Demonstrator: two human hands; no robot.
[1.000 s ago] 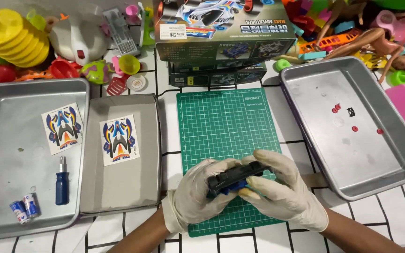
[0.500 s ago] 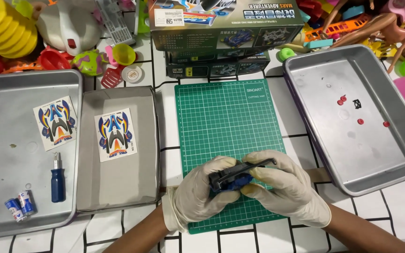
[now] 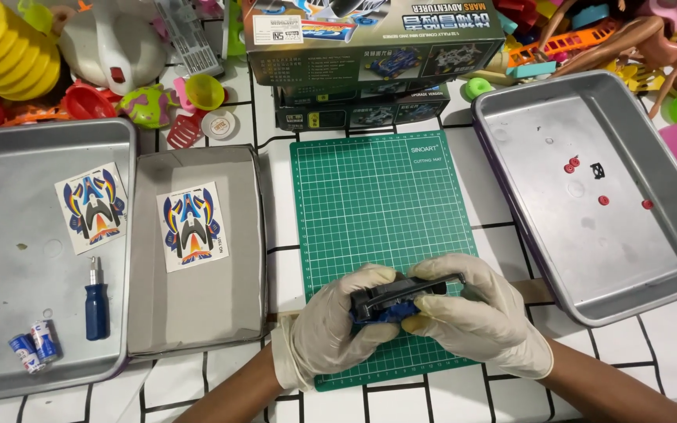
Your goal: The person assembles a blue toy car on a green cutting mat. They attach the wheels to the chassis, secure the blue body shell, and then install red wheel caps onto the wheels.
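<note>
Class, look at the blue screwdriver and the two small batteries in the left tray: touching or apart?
Apart. The head view shows bare tray floor between the blue screwdriver and the two small batteries in the left tray.

A hobby corner in a home is shown, most probably a table used for building model kits. The table (image 3: 511, 392) is covered with a white surface marked by black grid lines. A green cutting mat (image 3: 378, 204) is laid in the middle, and metal trays (image 3: 628, 298) are placed at both sides for small parts. Model car kit boxes (image 3: 370, 55) are stacked behind the mat. Many colourful plastic toys (image 3: 9, 47) are piled along the far edge.
</note>
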